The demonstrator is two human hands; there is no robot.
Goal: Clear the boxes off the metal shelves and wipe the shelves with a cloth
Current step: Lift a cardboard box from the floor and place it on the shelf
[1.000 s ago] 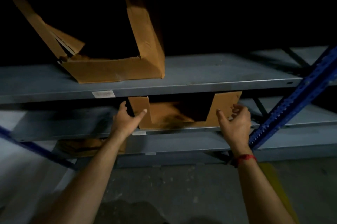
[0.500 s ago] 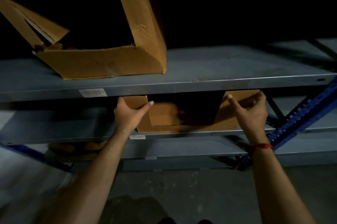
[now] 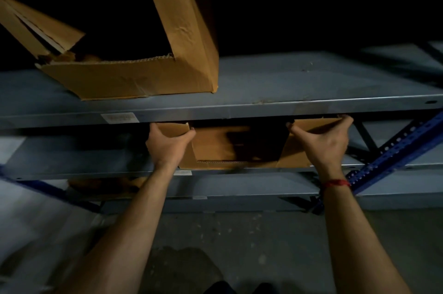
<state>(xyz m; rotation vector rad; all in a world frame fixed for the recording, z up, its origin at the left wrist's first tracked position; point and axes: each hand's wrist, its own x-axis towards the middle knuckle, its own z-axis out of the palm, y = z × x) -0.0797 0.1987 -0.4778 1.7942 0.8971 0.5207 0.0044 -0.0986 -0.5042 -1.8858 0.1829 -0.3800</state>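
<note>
Two open cardboard boxes sit on the grey metal shelving. The lower box (image 3: 220, 147) stands on the middle shelf (image 3: 72, 157), right at its front edge and under the upper shelf (image 3: 287, 87). Its long side runs left to right along the shelf front and its open top faces up. The inside is deep in shadow, so I cannot tell what it contains. Its left flap (image 3: 172, 129) and right flap (image 3: 316, 123) stand up at either end, their tops reaching the underside of the shelf above.

The left hand (image 3: 167, 147) grips the left flap, thumb on the inner face and fingers wrapped round the outer side. The right hand (image 3: 323, 145) grips the right flap in the same way, thumb inside and fingers curled over the outer edge. A red thread (image 3: 335, 183) circles the right wrist.

The upper box (image 3: 134, 80) rests on the upper shelf, to the left, also lying lengthwise along the shelf. One tall flap rises steeply at its right end and torn flaps lean outward at its left. Something brown and crumpled shows in its left inner corner, too dim to identify.

A white label (image 3: 118, 117) is stuck on the front lip of the upper shelf. A blue perforated upright (image 3: 395, 152) slants across the right side. More cardboard (image 3: 105, 184) lies in shadow on the lowest level at left, above the concrete floor (image 3: 239, 233)
</note>
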